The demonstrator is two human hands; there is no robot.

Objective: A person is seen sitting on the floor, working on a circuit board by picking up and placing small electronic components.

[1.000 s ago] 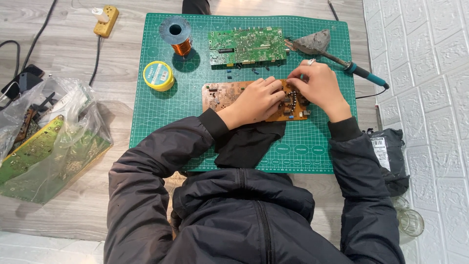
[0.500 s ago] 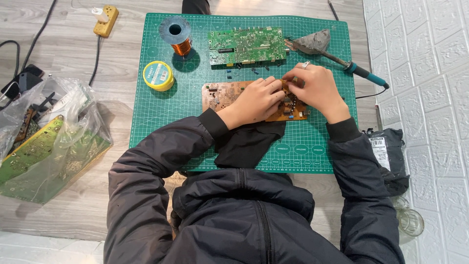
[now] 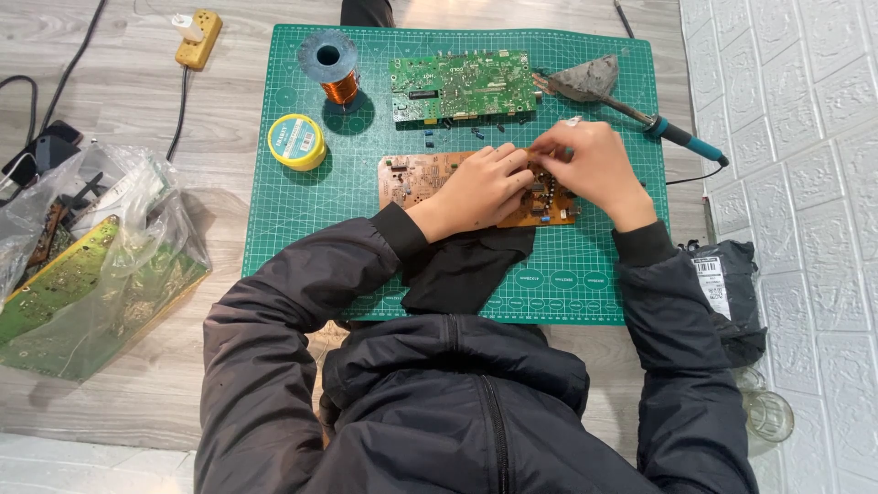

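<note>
While both hands work over the brown circuit board (image 3: pixel 430 174), the left hand (image 3: pixel 476 187) lies palm-down on the board's middle w/ fingers bent and loosely spread, pressing it to the green cutting mat (image 3: pixel 293 229); can't tell if it pinches anything. Right hand (image 3: pixel 585 160) sits over the board's right end, fingers curled close together toward the left hand's fingertips, seemingly pinching at a small part on the board, but what's between the fingertips is too small to make out. Board lies flat near the mat's centre, long axis running left-right across the mat, parallel to the mat's far edge; its left end is bare, right end crowded w/ components. Just beyond it on the mat: loose small components (image 3: pixel 457 133), then a green circuit board (image 3: pixel 462 84), also lying left-right. Copper wire spool (image 3: pixel 334 66) stands at the mat's far left, yellow round tin (image 3: pixel 296 141) nearer, left of the brown board. Soldering iron (image 3: pixel 658 123) lies at the mat's far right corner, blue handle pointing off the mat's right edge. Black cloth (image 3: pixel 462 270) on the mat's near side. Clear plastic bag of boards (image 3: pixel 87 274) sits well left of the mat on the floor.
</note>
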